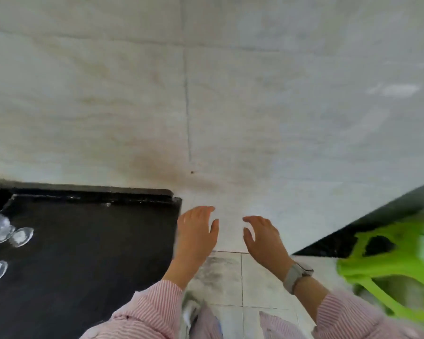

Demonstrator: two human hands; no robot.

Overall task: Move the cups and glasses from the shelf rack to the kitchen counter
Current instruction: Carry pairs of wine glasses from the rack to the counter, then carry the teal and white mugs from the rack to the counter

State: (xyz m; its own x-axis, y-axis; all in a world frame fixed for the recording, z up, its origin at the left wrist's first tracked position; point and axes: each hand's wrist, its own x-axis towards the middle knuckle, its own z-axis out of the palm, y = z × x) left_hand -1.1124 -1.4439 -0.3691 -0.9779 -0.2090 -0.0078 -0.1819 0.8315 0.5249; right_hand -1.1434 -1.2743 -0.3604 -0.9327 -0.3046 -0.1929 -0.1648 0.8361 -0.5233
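Several clear glasses (0, 238) stand at the far left of the black kitchen counter (88, 253), partly cut off by the frame edge. My left hand (196, 231) hovers just past the counter's right end, fingers spread and holding nothing. My right hand (264, 238) is beside it, about a hand's width to the right, also empty with fingers apart; a pale watch sits on that wrist. Both hands are in front of the pale tiled wall (206, 106). No shelf rack is in view.
A bright green plastic stool (392, 263) stands at the lower right, blurred. A dark ledge (367, 223) runs diagonally behind it. Pale floor tiles (230, 285) show below my hands, between the counter and the stool.
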